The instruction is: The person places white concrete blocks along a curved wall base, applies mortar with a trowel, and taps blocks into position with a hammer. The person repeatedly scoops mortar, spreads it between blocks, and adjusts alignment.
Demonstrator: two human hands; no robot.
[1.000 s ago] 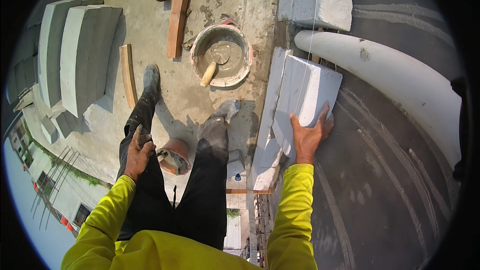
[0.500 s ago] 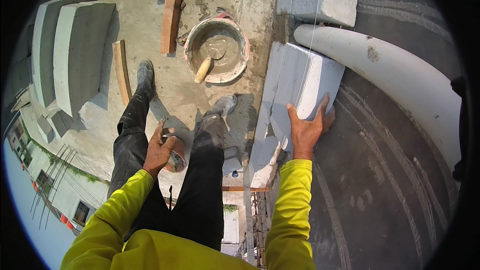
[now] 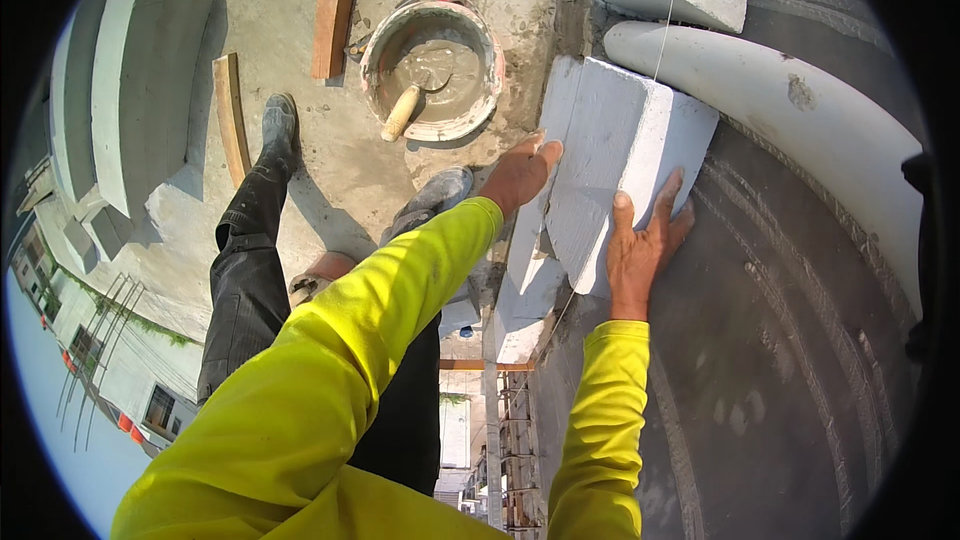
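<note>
A pale grey lightweight block [image 3: 600, 160] sits on the ledge to the right, beside a large rounded pipe-like form. My right hand [image 3: 645, 250] rests against the near right part of this block, thumb and fingers spread over its white faces. Reaching across my body, my left hand [image 3: 520, 175] is at the block's left side, fingers stretched toward the ledge [image 3: 520, 285]; whether it touches is hard to see. A bucket [image 3: 490, 110] of wet grey mortar [image 3: 420, 65] stands just beyond it. In the mortar lies a trowel with a wooden handle [image 3: 400, 112].
A taut thin string [image 3: 668, 20] runs above the block. Curved concrete pieces [image 3: 150, 70] stand at the left, near wooden strips [image 3: 230, 120]. The rounded grey form [image 3: 770, 90] borders the dark surface [image 3: 740, 360] at right. A small container [image 3: 325, 270] sits between my legs.
My left hand has swung from between my legs to the block's left side. The right hand stays on the block, which looks shifted slightly as the view moved.
</note>
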